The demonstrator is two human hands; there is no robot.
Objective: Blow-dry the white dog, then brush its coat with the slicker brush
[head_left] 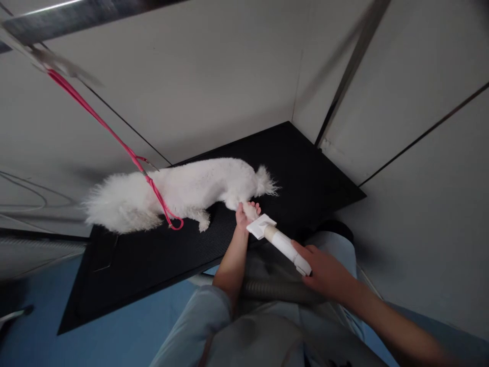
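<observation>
A small white fluffy dog stands on a black grooming table, head to the left, tail to the right. My left hand is closed around the dog's hind paw near the table's front edge. My right hand grips the handle of a white slicker brush, whose flat head rests just beside the held paw. A pink leash runs from the upper left down to the dog's neck and loops under its chest.
White panelled walls enclose the table's back and right sides. A grey ribbed hose lies across my lap. Blue floor shows below the table's front edge. A metal bar crosses the top left.
</observation>
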